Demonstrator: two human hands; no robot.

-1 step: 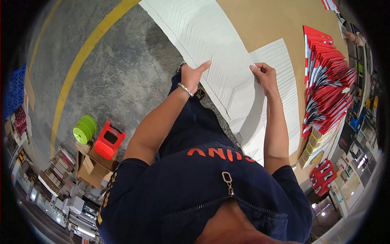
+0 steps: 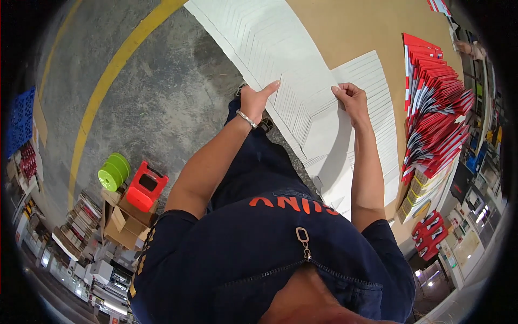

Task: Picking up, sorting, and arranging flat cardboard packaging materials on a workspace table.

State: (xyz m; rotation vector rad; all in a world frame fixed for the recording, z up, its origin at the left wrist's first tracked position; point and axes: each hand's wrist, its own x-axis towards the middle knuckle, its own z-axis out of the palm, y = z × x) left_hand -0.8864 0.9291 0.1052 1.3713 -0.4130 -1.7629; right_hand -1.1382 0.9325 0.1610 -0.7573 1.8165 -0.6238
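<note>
White paper sheets (image 2: 294, 59), fanned out so that their stepped edges show as many thin lines, lie along the near-left edge of the brown surface. My left hand (image 2: 256, 102) grips their left edge, thumb on top and the other fingers hidden beneath. Near the sheets' right edge, my right hand (image 2: 351, 99) pinches a paper edge between thumb and bent forefinger. Under and beyond that hand, a second fan of white sheets (image 2: 372, 86) reaches to the right. A shadow falls across the paper beside my right forearm.
Fanned red-and-white printed pieces (image 2: 431, 108) are piled on the brown board (image 2: 345, 27) at the right. On the left floor are a red stool (image 2: 147, 186), a green spool (image 2: 114, 171) and a cardboard box (image 2: 124, 224). A yellow line (image 2: 100, 97) curves across the concrete. Another person's hand (image 2: 475, 50) shows far right.
</note>
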